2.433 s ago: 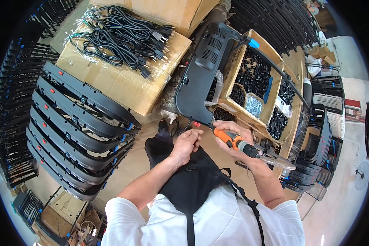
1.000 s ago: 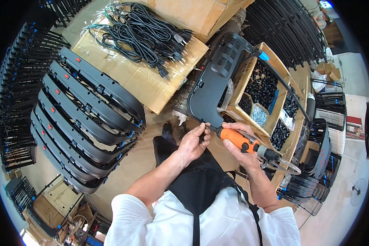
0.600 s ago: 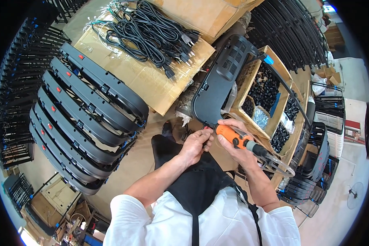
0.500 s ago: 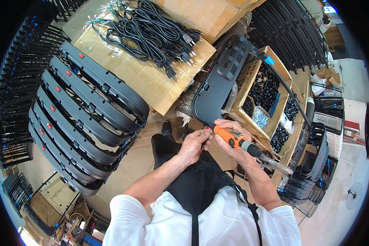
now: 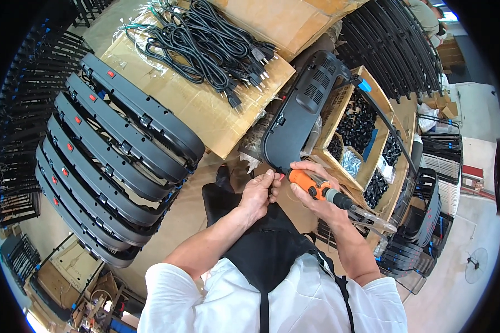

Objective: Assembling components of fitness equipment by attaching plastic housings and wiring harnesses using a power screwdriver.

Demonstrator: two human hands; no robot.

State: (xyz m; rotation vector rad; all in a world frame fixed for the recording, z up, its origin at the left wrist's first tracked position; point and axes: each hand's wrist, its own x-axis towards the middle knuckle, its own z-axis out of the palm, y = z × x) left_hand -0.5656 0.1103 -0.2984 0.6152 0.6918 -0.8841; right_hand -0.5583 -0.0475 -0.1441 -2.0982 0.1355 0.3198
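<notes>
My right hand [image 5: 323, 204] is wrapped round an orange power screwdriver [image 5: 305, 182]. Its grey and black section and a long clear part stretch away to the lower right. Just left of it, my left hand [image 5: 255, 195] has its fingers curled in, thumb uppermost; whatever they pinch is hidden. A small red piece [image 5: 281, 176] shows by its fingertips, too small to name. Both hands are at the near end of a black plastic housing [image 5: 286, 136] with vent slots, which lies tilted beside the parts box.
A wooden parts box [image 5: 323, 145] on the right holds black pieces and screws [image 5: 351, 161]. Black power cords [image 5: 205, 53] lie on cardboard [image 5: 219, 139] ahead. Stacked black housings [image 5: 150, 122] with red switches stand left. Black frames [image 5: 394, 50] fill the far right.
My left hand has shifted slightly left, away from the screwdriver, and its thumb has risen. The right hand and screwdriver have barely moved. The view has shifted slightly.
</notes>
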